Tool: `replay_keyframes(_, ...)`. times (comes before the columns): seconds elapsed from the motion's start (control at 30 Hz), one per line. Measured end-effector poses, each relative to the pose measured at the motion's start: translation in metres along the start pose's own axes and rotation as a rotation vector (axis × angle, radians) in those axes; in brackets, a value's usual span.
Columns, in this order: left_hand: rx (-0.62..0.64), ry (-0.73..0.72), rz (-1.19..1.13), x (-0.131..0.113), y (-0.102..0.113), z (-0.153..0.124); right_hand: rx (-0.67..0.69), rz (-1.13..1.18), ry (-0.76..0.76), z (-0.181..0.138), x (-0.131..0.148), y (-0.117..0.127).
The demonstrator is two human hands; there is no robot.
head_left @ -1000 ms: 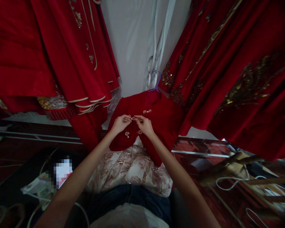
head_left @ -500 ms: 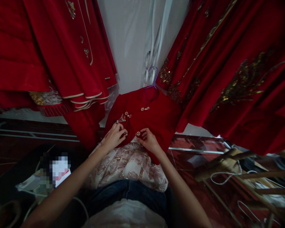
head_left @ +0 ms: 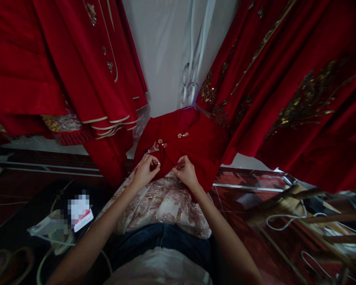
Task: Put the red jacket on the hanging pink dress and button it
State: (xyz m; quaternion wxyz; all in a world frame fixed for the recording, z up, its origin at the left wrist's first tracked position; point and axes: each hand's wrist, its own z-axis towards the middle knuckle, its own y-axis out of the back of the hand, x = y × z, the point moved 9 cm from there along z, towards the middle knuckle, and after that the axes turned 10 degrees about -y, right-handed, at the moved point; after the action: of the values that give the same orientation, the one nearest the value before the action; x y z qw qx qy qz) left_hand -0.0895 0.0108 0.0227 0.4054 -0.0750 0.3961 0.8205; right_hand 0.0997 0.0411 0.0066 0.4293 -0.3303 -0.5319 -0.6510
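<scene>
A small red velvet jacket (head_left: 195, 146) with pearl clasps hangs on a purple hanger (head_left: 192, 99) in front of me. My left hand (head_left: 145, 171) pinches the jacket's lower left front edge at a pearl fastener. My right hand (head_left: 186, 172) pinches the facing edge at its matching fastener. The two hands are close together at the lowest closure. Two clasps higher up, a middle clasp (head_left: 157, 146) and a top clasp (head_left: 183, 135), look joined. Below the jacket lies a cream and gold embroidered skirt (head_left: 160, 206) across my lap.
Red embroidered garments hang at the left (head_left: 77, 67) and right (head_left: 284, 91), with a white wall (head_left: 163, 51) between them. A blurred packet (head_left: 77, 211) and cords lie at the lower left. Wooden sticks and wire hangers (head_left: 302, 221) rest on the glossy red floor at the right.
Both hands moved down from the middle clasp to the lowest fastener, and have drawn the jacket's two lower edges closer together.
</scene>
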Motion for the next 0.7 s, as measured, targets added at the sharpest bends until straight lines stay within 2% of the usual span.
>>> replay_keyframes(0.1,-0.072,0.090,-0.104,0.007,0.004,-0.005,0.046,0.181,-0.081,0.006,0.006,0.011)
replay_keyframes(0.2,-0.113,0.166,-0.147,0.011,0.005,-0.009,0.321,0.350,-0.085,0.008,0.031,-0.003)
replay_keyframes(0.27,-0.155,0.247,-0.179,0.015,0.003,-0.013,0.456,0.333,-0.035,0.005,0.048,-0.018)
replay_keyframes(0.37,-0.249,0.369,-0.287,0.023,-0.002,-0.019,0.403,0.186,0.043,0.007,0.055,-0.037)
replay_keyframes(0.5,-0.357,0.460,-0.471,0.033,-0.009,-0.024,0.265,0.113,0.066,0.012,0.040,-0.054)
replay_keyframes(0.7,-0.372,0.506,-0.667,0.035,-0.016,-0.026,0.336,0.213,0.048,0.013,0.023,-0.059)
